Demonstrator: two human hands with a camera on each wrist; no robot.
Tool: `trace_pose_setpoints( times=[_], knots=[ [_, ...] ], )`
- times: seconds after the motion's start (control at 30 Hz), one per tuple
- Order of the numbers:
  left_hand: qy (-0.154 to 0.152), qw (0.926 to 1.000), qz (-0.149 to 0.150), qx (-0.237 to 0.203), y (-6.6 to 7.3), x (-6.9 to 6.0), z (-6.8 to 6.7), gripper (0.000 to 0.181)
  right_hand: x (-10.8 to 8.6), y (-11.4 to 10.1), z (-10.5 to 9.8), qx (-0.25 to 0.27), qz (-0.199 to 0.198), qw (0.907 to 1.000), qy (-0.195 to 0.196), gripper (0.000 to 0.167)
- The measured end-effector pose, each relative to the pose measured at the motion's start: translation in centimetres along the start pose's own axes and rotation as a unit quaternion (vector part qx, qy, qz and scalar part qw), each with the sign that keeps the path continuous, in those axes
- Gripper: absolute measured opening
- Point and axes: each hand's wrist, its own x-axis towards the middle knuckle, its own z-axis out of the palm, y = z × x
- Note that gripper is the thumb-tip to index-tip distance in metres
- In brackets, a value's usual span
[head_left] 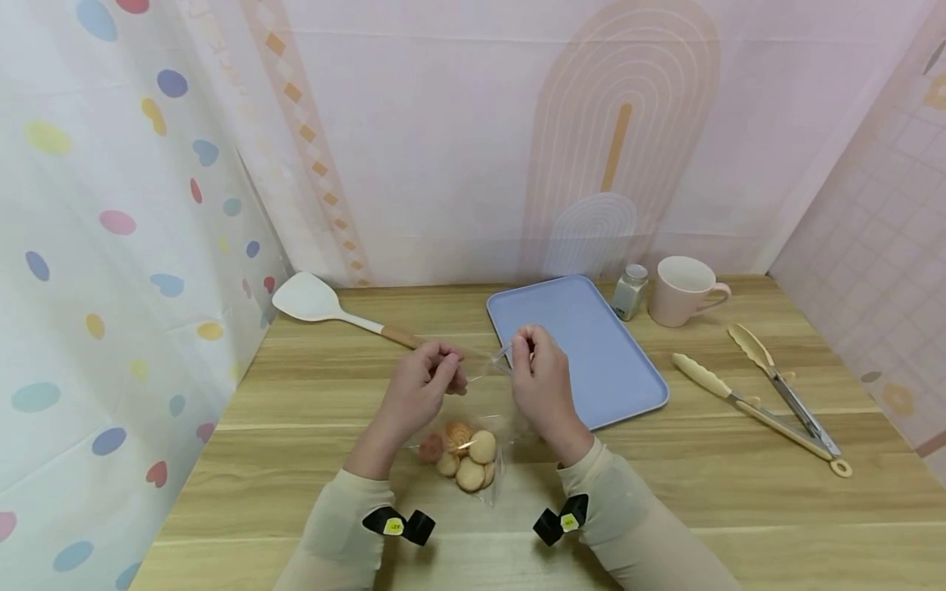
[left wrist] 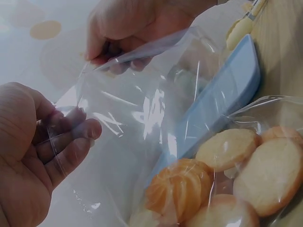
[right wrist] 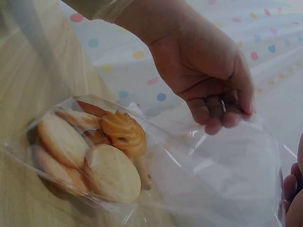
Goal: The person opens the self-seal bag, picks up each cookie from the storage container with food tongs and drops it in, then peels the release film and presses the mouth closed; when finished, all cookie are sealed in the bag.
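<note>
A clear plastic bag (left wrist: 125, 123) holds several round cookies (head_left: 470, 474) and a swirled golden cookie (right wrist: 124, 134) in its lower part. The cookies rest low over the table between the forearms, while the bag's upper part is drawn up toward both hands. My left hand (head_left: 421, 382) pinches one side of the bag's mouth between thumb and fingers. On the opposite side, my right hand (head_left: 543, 382) pinches the other edge of the mouth. Between the two hands the film is stretched taut, and the hands stand a short way apart.
Behind the right hand lies a blue tray (head_left: 591, 345). A white spatula (head_left: 310, 300) with a wooden handle is at the back left. At the right are a glass shaker (head_left: 630, 293), a pink mug (head_left: 681, 294) and cream-tipped tongs (head_left: 769, 410). Printed curtains (head_left: 443, 148) border the wooden table (head_left: 281, 492).
</note>
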Motion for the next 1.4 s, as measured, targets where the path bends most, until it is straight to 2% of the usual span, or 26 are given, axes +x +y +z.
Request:
trace_pose_setpoints(
  times=[0.17, 0.27, 0.37, 0.5, 0.57, 0.67, 0.77, 0.9, 1.0, 1.13, 1.4],
  knots=[
    [0.015, 0.9998, -0.002, -0.015, 2.0, -0.3, -0.7, 0.014, 0.4, -0.2, -0.7, 0.015, -0.001, 0.9998, 0.013, 0.014],
    [0.018, 0.9997, 0.008, -0.017, 3.2, -0.5, -1.1, 0.015, 0.6, -0.2, -1.1, 0.014, -0.003, 0.9996, 0.025, 0.014],
    [0.025, 0.9995, 0.011, -0.018, 2.7, -0.4, -1.3, 0.015, 0.8, -0.1, -1.4, 0.011, -0.005, 0.9992, 0.039, 0.014],
    [0.046, 0.9986, 0.022, -0.018, 1.0, 0.0, -1.6, 0.016, 1.1, 0.1, -1.8, 0.009, 0.0, 0.9986, 0.052, 0.014],
    [0.058, 0.9977, 0.029, -0.018, 0.6, 0.0, -1.6, 0.018, 1.3, 0.2, -2.0, 0.009, 0.006, 0.9984, 0.056, 0.015],
    [0.074, 0.9964, 0.037, -0.019, 0.3, 0.1, -1.8, 0.019, 1.4, 0.4, -2.3, 0.011, 0.024, 0.9979, 0.059, 0.015],
    [0.088, 0.9951, 0.038, -0.024, 0.1, 0.2, -2.0, 0.019, 1.6, 0.5, -2.7, 0.045, 0.059, 0.9958, 0.053, 0.017],
    [0.107, 0.9933, 0.028, -0.031, 0.2, 0.2, -2.2, 0.017, 1.8, 0.6, -3.4, 0.129, 0.115, 0.9837, 0.048, 0.022],
    [0.124, 0.9916, 0.02, -0.031, 1.0, 0.1, -2.4, 0.016, 2.2, 0.3, -4.0, 0.167, 0.143, 0.9737, 0.059, 0.024],
    [0.152, 0.9878, 0.01, -0.029, 2.5, -0.3, -2.6, 0.016, 2.5, 0.6, -4.6, 0.189, 0.162, 0.9644, 0.09, 0.024],
    [0.21, 0.9776, 0.013, -0.016, 3.1, -0.3, -2.7, 0.018, 3.3, 1.4, -5.6, 0.233, 0.162, 0.9503, 0.126, 0.02]
  ],
)
